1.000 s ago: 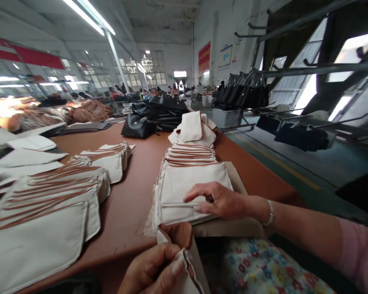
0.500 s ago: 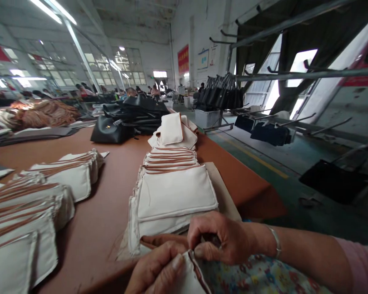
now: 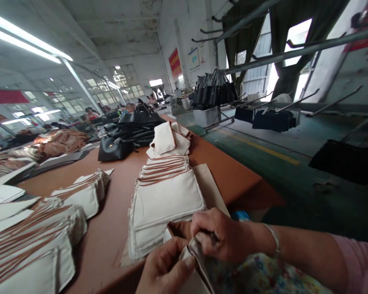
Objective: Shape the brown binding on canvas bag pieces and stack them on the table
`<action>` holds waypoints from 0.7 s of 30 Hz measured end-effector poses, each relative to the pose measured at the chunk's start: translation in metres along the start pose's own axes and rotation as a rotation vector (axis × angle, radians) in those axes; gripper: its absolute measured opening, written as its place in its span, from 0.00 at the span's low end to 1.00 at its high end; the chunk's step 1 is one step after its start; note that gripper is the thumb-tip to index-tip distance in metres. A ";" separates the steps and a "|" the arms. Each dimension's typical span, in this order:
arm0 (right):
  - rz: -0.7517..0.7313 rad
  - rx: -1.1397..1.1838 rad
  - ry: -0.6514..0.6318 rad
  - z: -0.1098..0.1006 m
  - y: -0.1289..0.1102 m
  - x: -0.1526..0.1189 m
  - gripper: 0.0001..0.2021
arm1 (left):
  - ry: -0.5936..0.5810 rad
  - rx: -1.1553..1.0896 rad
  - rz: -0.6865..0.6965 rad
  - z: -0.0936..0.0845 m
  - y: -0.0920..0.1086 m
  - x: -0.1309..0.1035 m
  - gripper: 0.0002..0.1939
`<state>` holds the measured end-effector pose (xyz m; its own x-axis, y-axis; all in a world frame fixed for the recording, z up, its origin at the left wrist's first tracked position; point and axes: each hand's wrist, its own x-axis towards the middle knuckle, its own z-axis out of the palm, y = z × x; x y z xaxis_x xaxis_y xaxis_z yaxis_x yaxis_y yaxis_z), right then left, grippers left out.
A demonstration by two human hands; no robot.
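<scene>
At the table's front edge, my left hand [image 3: 167,263] pinches the edge of an off-white fabric pouch [image 3: 194,284] with brown lining. My right hand [image 3: 217,234] is closed on the same pouch's edge, close to my left fingertips. Something small and dark shows in the curl of the right fingers; I cannot make out what it is. The pouch's lower part runs out of the frame. Just beyond my hands lies a row of overlapping off-white pouches [image 3: 168,198] with brown edges, resting on a cardboard sheet [image 3: 210,185].
More pouches [image 3: 27,271] lie in rows on the left of the brown-covered table [image 3: 110,228]. Black bags [image 3: 113,149] and folded off-white pieces [image 3: 164,139] sit farther back. A metal rack [image 3: 294,53] with hanging dark bags stands right. Several people are in the background.
My view has turned and tilted slightly. Both hands stay on the pouch, its held edge now bent and opened wider, with more brown lining showing behind my fingers.
</scene>
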<state>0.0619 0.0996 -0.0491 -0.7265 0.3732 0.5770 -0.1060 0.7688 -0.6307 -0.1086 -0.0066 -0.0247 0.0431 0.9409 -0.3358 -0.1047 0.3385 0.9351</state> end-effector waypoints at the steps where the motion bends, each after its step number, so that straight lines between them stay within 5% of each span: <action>1: 0.153 0.142 -0.020 -0.008 -0.001 -0.004 0.06 | -0.003 -0.026 -0.022 0.003 -0.003 0.002 0.21; 4: 0.480 0.511 -0.144 -0.030 0.000 -0.013 0.05 | -0.015 -0.068 -0.086 0.012 -0.006 0.009 0.19; 7: 0.614 0.715 -0.201 -0.047 0.002 -0.018 0.05 | 0.004 -0.060 -0.111 0.023 -0.001 0.014 0.16; 14: 0.660 0.805 -0.142 -0.063 0.003 -0.024 0.12 | 0.064 -0.030 -0.162 0.050 0.012 0.022 0.17; 21: 0.601 0.606 -0.179 -0.064 0.014 -0.028 0.20 | 0.096 0.098 -0.071 0.067 0.022 0.031 0.15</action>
<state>0.1244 0.1331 -0.0411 -0.8658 0.5004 -0.0001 0.0232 0.0399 -0.9989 -0.0433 0.0300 -0.0073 -0.0482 0.9123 -0.4067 -0.0075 0.4068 0.9135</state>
